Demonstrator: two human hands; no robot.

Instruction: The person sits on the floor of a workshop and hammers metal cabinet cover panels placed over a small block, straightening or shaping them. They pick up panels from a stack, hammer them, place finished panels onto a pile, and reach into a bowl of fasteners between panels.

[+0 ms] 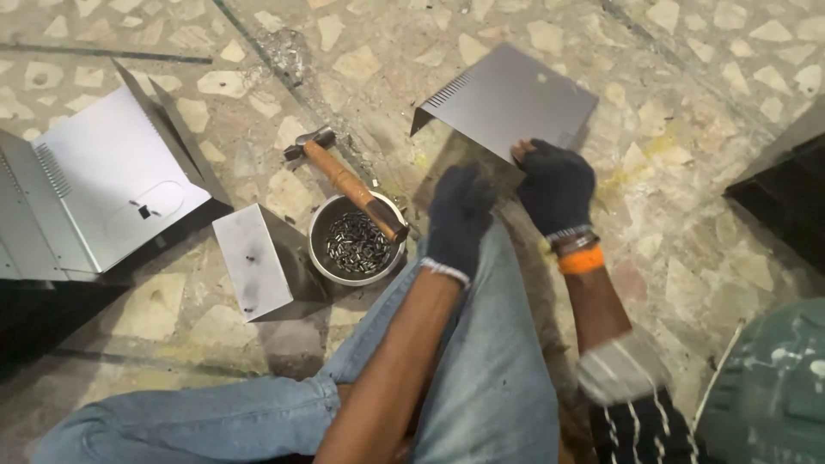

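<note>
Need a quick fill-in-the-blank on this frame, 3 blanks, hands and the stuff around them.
1. The right hand grips the near edge of a bent metal ____.
2. The hammer rests across the rim of the steel ____, which holds small metal pieces.
3. Both hands wear dark ____; the left hand hovers over the knee.

Missing words: sheet; bowl; gloves

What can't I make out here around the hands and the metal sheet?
Head view only:
- Left hand: motion-blurred; whether it touches the metal sheet is unclear.
- Right hand: fingertips hidden behind the sheet's edge.
- Sheet's underside: faces away.
- Small pieces in the bowl: too small to identify; hammer covers part.
- Stacked panels: cut off by the left edge.
</note>
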